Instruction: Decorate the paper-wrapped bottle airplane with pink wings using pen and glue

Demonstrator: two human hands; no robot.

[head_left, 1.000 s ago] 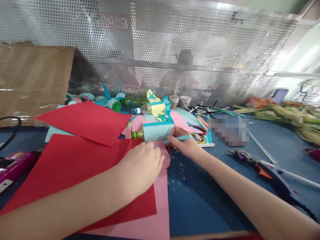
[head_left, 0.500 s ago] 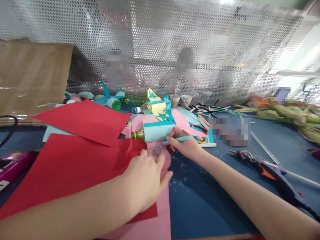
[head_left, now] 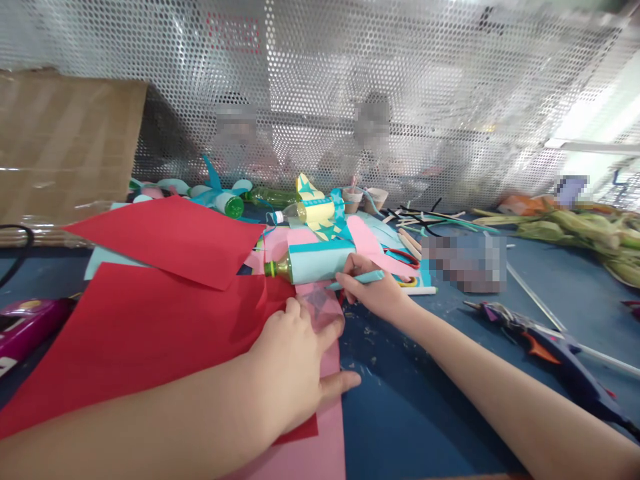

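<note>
My right hand [head_left: 373, 293] grips a light-blue pen [head_left: 371, 277], its tip pointing left onto a translucent sheet piece [head_left: 316, 300] with a star-like shape. My left hand [head_left: 293, 360] lies palm down with fingers spread, holding that piece against pink paper [head_left: 327, 440]. Red paper sheets [head_left: 165, 327] lie partly under my left hand and forearm. Just beyond the pen rests a green-necked bottle [head_left: 323, 261] on its side, wrapped in light-blue paper. A pink paper fin shape [head_left: 367, 241] sits at its right end.
A dark glue gun [head_left: 545, 343] lies at right, a purple tool [head_left: 33, 327] at left. Scissors [head_left: 407, 257] lie beyond my right hand. At the back are a yellow star-patterned bottle [head_left: 316, 212], paper cups [head_left: 353, 199], corn husks [head_left: 555, 230] and a perforated metal panel [head_left: 300, 80].
My left thumb and index finger have spread wider apart, the thumb moving down and right. My right hand keeps the pen at nearly the same place. The view has shifted slightly.
</note>
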